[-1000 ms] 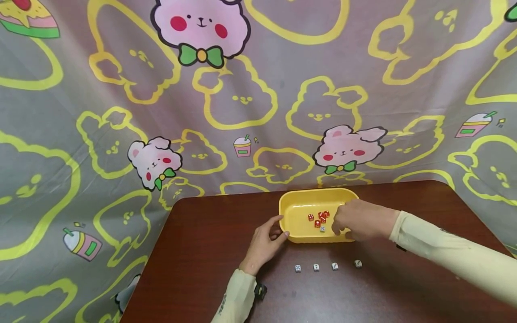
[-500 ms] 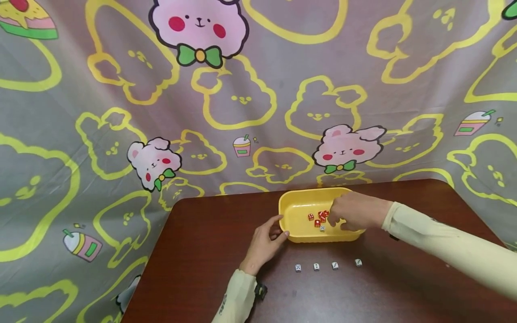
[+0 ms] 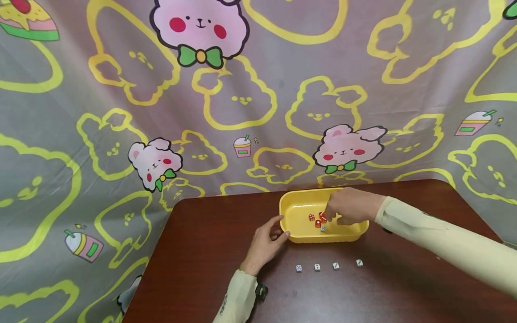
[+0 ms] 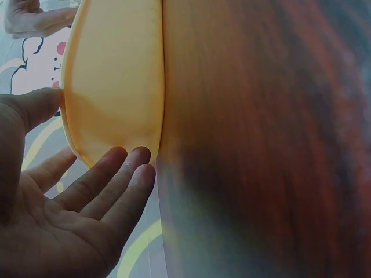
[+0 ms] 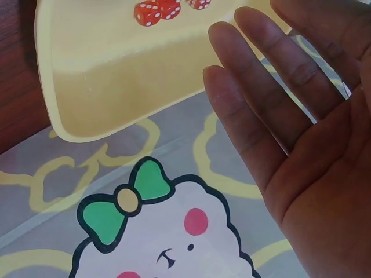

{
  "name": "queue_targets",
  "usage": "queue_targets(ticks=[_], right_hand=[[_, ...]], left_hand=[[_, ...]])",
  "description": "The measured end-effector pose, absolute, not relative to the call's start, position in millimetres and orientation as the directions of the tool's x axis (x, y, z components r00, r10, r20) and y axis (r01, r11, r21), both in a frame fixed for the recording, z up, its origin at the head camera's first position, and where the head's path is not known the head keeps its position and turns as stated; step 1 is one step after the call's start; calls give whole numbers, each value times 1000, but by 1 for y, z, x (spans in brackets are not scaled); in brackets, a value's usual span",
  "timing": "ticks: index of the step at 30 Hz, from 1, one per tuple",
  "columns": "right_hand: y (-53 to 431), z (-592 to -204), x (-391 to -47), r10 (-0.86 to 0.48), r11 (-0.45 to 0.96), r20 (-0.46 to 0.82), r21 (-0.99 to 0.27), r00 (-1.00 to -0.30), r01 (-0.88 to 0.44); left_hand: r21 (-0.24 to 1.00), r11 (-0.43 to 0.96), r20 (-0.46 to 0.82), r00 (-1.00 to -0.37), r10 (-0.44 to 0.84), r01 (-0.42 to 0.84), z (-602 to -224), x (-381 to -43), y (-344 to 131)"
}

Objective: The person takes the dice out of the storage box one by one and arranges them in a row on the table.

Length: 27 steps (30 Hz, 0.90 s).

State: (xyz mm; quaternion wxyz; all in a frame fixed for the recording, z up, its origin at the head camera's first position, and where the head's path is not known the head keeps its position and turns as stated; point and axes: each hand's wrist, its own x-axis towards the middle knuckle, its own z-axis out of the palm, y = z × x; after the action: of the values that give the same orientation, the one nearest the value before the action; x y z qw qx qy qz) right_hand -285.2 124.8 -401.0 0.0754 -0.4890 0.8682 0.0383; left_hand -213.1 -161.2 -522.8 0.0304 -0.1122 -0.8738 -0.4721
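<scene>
A yellow plastic tub stands on the table with several red dice and a white die inside. My left hand rests against the tub's left end. In the left wrist view its thumb is at the rim, and its extended fingers touch the outer wall. My right hand reaches over the tub's right half, fingertips pointing down right beside the red dice. The right wrist view shows its fingers spread and loosely bent, with nothing seen between them. Red dice appear beyond them.
Several white dice lie in a row on the dark brown table, in front of the tub. A patterned curtain hangs right behind the table's back edge.
My right hand has moved left across the tub, toward the red dice, and now covers part of the cluster. My left hand stays at the tub's left end.
</scene>
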Motion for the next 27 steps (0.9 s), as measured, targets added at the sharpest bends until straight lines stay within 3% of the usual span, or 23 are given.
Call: queue_targets(ticks=[19,27], right_hand=[[110,-416,-298,-843,509,-182,32,-506,-860],[105,-423,-299,-868,464,-171,58,-467,-884]], left_hand=[[820,523,164,-971,172,232,-522,-214,-162],[822,524,156,-973,170,223,-522,-213,-161]])
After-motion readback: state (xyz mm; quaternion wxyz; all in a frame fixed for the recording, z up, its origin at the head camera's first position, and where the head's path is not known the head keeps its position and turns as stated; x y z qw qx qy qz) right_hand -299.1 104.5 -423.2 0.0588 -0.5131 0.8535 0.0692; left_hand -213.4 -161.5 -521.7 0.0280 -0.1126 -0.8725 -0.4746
